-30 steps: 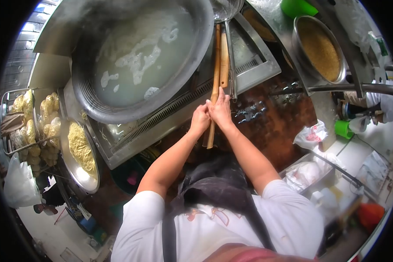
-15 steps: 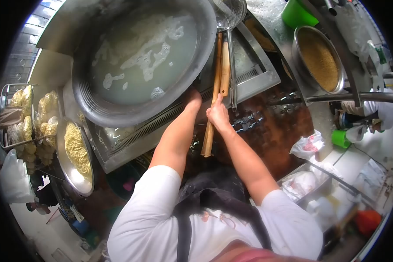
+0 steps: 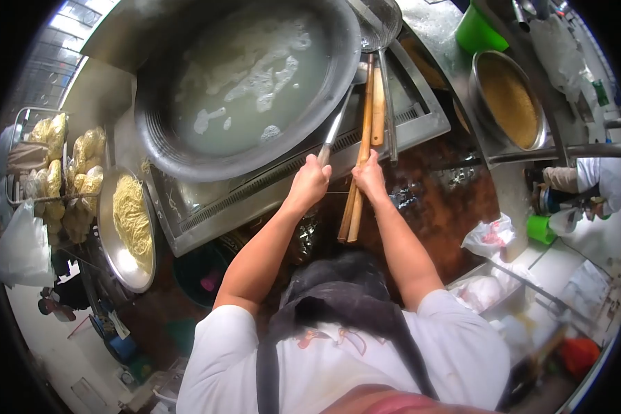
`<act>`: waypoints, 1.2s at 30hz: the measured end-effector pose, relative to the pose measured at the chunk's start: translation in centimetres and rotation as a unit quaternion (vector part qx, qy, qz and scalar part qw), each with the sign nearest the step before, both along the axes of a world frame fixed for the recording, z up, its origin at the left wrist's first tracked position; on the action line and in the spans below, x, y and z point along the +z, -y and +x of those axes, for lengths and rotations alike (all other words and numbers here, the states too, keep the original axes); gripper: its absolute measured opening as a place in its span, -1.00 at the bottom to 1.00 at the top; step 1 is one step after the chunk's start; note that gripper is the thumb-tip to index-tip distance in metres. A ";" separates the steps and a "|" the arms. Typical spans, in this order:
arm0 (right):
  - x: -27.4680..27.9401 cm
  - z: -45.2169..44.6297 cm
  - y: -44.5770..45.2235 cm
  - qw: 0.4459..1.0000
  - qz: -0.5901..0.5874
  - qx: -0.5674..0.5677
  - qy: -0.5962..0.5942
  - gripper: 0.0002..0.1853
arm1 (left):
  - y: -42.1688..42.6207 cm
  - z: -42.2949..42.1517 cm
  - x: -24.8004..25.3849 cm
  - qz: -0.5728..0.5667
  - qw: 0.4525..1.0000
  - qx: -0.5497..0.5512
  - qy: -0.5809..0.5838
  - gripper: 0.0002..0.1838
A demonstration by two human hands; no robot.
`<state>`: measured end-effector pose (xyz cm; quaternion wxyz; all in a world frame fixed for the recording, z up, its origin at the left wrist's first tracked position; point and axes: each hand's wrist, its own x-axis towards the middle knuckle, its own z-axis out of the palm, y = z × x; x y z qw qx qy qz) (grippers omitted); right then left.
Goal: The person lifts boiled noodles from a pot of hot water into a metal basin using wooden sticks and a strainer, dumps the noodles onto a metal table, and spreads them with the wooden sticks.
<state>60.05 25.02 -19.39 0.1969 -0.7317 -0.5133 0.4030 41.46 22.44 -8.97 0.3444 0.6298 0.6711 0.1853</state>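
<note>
A big dark wok (image 3: 148,148) of cloudy, foamy liquid sits on the steel stove (image 3: 207,224). At its near right rim, my left hand (image 3: 310,183) is closed round the grip of a long-handled metal utensil (image 3: 334,131). The utensil's head lies partly out of sight by the wok, so its kind is unclear. My right hand (image 3: 370,176) is wrapped round long wooden sticks (image 3: 366,124), which jut over the stove's front edge towards me. Beside them lie a flat wooden handle (image 3: 378,114) with a hole and a mesh strainer (image 3: 386,24) with a metal handle.
To the left, a metal bowl (image 3: 145,279) holds yellow noodles (image 3: 132,217), near a wire rack (image 3: 10,155) of bagged noodles. A steel basin (image 3: 477,96) of brown contents and a green container (image 3: 477,31) stand at right. White plastic bags (image 3: 490,234) lie lower right.
My left hand has come back from under the wok's rim towards me and now grips the metal utensil. My right hand stays on the wooden sticks. The whole view has shifted slightly.
</note>
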 end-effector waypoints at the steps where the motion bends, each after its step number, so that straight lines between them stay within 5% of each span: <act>1: -0.2 0.5 0.0 1.000 -0.006 0.003 -0.012 -0.17 | 0.9 -0.4 1.6 -0.024 1.000 0.001 -0.003 -0.60; 8: -1.1 3.2 -0.3 0.994 0.055 0.018 -0.088 -0.35 | 10.9 -6.8 7.4 -0.039 0.994 0.008 0.099 -0.60; 14: -1.2 -0.5 -3.2 0.993 0.043 0.057 0.090 -0.13 | 23.1 -12.3 11.5 -0.213 0.922 0.206 0.251 -0.71; 19: -1.4 -4.2 -4.4 0.984 0.093 0.076 0.129 -0.04 | 32.8 -15.3 12.7 -0.195 0.875 0.287 0.336 -0.77; 22: 0.0 -8.3 -0.2 0.955 0.089 0.127 0.253 0.03 | 36.9 -17.8 12.7 -0.193 0.853 0.322 0.362 -0.78; 29: -1.4 -11.8 -0.7 0.973 0.042 0.059 0.220 0.06 | 46.2 -24.3 12.3 -0.157 0.838 0.343 0.394 -0.79; 32: 2.2 -12.3 1.3 0.970 -0.006 0.051 0.238 0.01 | 51.1 -28.0 12.9 -0.150 0.826 0.344 0.420 -0.78; 36: 4.2 -15.4 8.4 0.934 0.188 0.042 0.301 -0.22 | 58.0 -33.3 13.0 -0.125 0.800 0.376 0.450 -0.76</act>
